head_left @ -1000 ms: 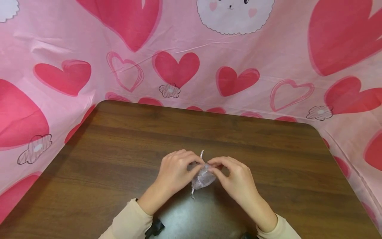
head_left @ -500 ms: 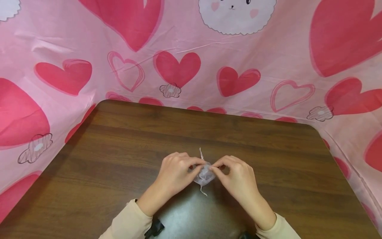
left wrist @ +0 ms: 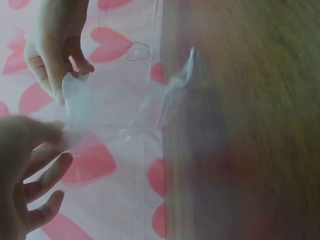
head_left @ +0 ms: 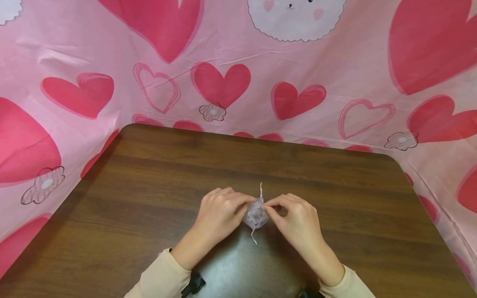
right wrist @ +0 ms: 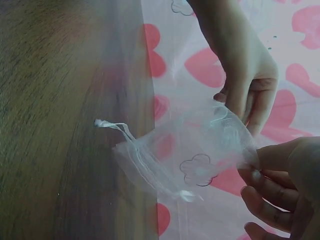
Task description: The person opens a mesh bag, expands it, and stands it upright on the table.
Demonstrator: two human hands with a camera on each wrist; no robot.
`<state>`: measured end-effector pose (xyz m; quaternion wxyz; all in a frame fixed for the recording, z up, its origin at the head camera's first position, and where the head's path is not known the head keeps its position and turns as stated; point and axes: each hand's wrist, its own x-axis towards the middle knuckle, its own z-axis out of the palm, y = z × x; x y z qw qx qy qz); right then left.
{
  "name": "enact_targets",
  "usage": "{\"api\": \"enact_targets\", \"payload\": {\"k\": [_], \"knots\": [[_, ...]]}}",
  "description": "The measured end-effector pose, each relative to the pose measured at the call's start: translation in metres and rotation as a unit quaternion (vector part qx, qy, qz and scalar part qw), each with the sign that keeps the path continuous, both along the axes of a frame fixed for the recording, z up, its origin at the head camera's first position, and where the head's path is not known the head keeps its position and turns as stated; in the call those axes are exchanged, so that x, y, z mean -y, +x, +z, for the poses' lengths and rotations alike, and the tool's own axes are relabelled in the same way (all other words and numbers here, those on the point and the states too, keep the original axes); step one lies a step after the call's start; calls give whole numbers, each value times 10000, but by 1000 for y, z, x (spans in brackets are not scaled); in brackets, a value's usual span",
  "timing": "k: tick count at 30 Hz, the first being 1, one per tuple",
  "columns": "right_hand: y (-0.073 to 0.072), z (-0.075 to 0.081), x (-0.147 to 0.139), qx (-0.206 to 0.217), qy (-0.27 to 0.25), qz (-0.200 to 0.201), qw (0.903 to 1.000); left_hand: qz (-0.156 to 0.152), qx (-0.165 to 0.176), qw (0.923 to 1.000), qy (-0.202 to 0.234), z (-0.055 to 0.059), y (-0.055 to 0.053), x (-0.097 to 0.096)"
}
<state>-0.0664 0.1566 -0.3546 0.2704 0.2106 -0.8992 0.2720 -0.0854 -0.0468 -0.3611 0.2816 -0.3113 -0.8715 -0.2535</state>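
Observation:
Between my two hands is a small sheer white drawstring pouch (head_left: 256, 217), with thin cord ends sticking out on its far and near sides in the head view. My left hand (head_left: 221, 209) pinches the pouch's edge from the left, its thumb mostly hidden behind the fingers. From the right, my right hand (head_left: 296, 215) pinches the same edge between thumb and index finger. In the right wrist view the gathered drawstring end of the pouch (right wrist: 155, 155) points down toward the table, while both hands hold the opposite end. The pouch is see-through, and the left wrist view blurs it.
A dark brown wooden table (head_left: 167, 174) with rounded far corners lies under the hands. Pink sheeting (head_left: 246, 45) printed with hearts stands round its back and sides. A small black object (head_left: 193, 284) shows beside the left sleeve (head_left: 160, 275).
The pouch has turned between my fingers. Its far cord has shifted right, and its near cord first swung right, then slightly back. My left thumb has slid out of sight; the right hand barely moved.

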Motion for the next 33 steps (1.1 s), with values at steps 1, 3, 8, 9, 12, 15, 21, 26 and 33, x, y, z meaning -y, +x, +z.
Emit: {"api": "enact_targets", "payload": {"k": [1, 3, 8, 9, 12, 15, 21, 26, 33], "knots": [[0, 0, 0, 22, 15, -8, 10000, -22, 86, 10000, -18, 0, 0, -1], [0, 1, 1, 81, 25, 16, 10000, -49, 255, 9996, -71, 0, 1, -1], [1, 2, 3, 193, -79, 224, 9995, 37, 413, 9989, -195, -1, 2, -4], [1, 3, 4, 205, -98, 254, 9994, 66, 415, 9990, -176, 0, 2, -4], [2, 3, 4, 243, -113, 268, 9993, 164, 363, 9992, -20, 0, 1, -4], [2, 3, 4, 315, -82, 241, 9992, 262, 263, 9991, 179, 2, 0, -4], [2, 3, 3, 317, -47, 211, 9993, 467, 15, 9986, 250, 2, -1, -3], [1, 4, 4, 104, 37, 173, 9998, 315, 167, 9992, 205, -1, -1, -3], [-1, 7, 7, -72, 182, -160, 9997, 200, 215, 9993, 223, 0, -1, -3]]}}
